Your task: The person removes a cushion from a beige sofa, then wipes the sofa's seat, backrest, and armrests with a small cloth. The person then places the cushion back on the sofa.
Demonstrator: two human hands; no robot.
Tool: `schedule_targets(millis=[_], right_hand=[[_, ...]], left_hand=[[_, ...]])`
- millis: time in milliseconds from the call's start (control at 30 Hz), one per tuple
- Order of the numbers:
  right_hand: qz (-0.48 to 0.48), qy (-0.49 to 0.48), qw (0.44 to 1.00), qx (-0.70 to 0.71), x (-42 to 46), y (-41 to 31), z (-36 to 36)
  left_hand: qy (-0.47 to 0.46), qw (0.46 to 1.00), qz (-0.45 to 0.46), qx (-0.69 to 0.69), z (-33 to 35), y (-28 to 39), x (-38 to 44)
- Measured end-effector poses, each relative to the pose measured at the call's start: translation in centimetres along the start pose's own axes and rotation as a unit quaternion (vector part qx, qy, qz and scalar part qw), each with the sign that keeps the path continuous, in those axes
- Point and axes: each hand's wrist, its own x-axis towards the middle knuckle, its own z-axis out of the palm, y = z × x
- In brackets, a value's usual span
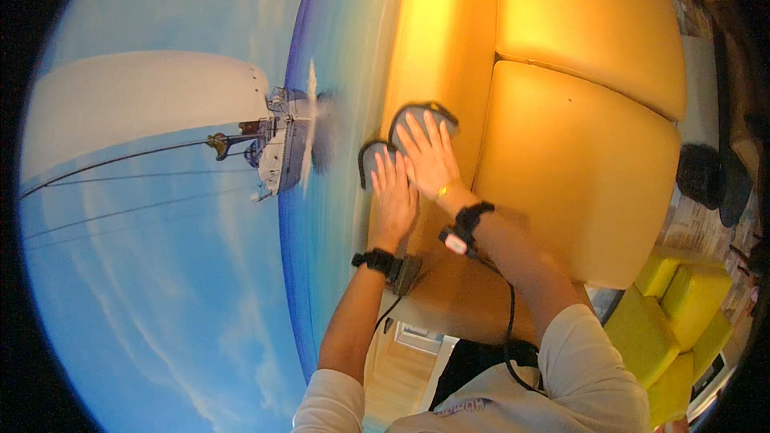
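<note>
My left hand (394, 198) lies flat with its fingers apart on a grey cloth (368, 160) that has a thick black edging. Higher up and to the right, my right hand (432, 159) presses flat on more of the same grey material, fingers also spread. Whether this is one piece or two cannot be told, as the palms hide its middle. Under it is the yellow, leather-like back (457, 48) of a sofa. Black straps with small devices circle both wrists, and the right wrist also wears a yellow band.
Sofa seat cushions (577, 174) extend to the right. A wall picture of a sailing ship (283, 144) borders the sofa back at left. Black cables (511, 325) hang from both wrist devices. Green-yellow seating (643, 325) stands at lower right, with dark objects (701, 174) above it.
</note>
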Motion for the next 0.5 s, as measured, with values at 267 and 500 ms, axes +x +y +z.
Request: schedule_targets(millis=[267,500], right_hand=[[0.091,-0.186,0.96,0.19,-14.9,-5.4,0.9],[0.151,-0.01,0.95,0.273,-10.9,-2.5,3.0]], left_hand=[[-0.099,0.994,-0.045,0.021,4.0,0.4,-15.7],[-0.048,0.992,0.001,0.118,0.6,0.2,-6.8]])
